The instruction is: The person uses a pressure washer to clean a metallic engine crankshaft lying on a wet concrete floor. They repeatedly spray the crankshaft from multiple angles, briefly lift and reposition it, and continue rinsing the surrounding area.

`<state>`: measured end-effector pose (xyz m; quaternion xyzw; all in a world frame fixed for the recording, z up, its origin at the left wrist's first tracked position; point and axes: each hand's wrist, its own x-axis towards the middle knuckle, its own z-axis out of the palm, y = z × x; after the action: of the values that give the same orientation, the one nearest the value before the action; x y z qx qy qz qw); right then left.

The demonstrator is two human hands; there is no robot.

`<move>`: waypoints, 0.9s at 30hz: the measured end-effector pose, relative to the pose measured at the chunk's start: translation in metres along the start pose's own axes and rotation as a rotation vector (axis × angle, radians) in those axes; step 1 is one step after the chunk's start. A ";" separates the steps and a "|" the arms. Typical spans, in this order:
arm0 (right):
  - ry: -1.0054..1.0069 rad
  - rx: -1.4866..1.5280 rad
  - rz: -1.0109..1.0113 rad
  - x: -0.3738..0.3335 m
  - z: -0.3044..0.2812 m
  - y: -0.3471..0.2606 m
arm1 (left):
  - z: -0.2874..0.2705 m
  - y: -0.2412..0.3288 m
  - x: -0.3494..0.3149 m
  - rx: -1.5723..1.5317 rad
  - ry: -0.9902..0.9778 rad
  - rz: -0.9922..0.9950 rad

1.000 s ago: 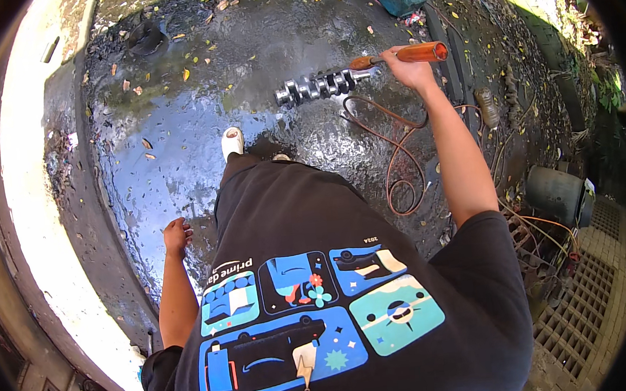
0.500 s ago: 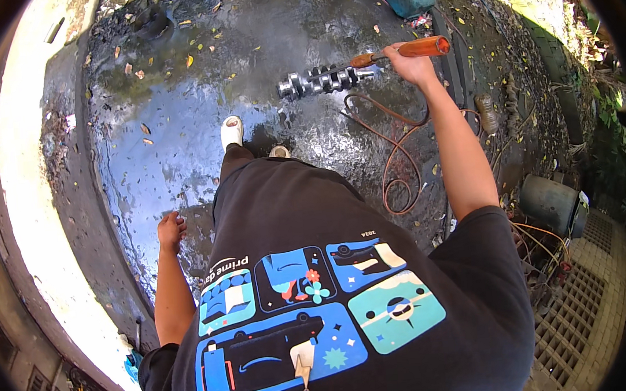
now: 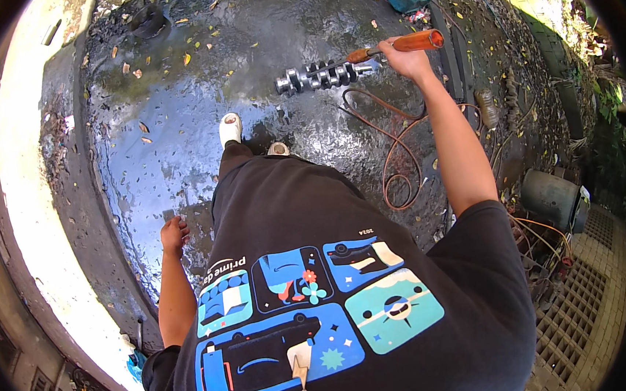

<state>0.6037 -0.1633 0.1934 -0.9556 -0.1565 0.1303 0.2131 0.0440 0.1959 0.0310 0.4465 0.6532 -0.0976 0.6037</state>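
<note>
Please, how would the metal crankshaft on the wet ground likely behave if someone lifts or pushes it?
The crankshaft is probably stiff and heavy for its size, as it looks like solid metal. It may be slippery, since the ground around it is wet. Pushed, it would likely rock rather than roll smoothly, because its shape is uneven along its length.

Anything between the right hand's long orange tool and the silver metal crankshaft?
Nothing visible: the right hand holds the long orange tool, whose thin dark tube overlaps the silver metal crankshaft in view; contact can't be told. The looped brown hose lies to the near side, not between.
</note>
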 end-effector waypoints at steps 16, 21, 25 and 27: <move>0.007 -0.031 -0.008 0.007 0.003 0.004 | 0.000 0.009 0.004 0.022 -0.001 -0.006; 0.001 -0.012 0.012 0.009 0.005 0.005 | 0.001 0.010 0.003 0.021 0.003 -0.014; 0.015 -0.026 -0.003 0.012 0.006 0.006 | 0.004 0.012 -0.001 -0.003 0.021 0.003; 0.003 -0.034 0.000 0.014 0.007 0.006 | 0.004 0.013 -0.001 -0.004 0.021 0.004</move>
<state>0.6159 -0.1615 0.1822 -0.9593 -0.1583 0.1261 0.1971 0.0557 0.2004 0.0361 0.4475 0.6587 -0.0903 0.5980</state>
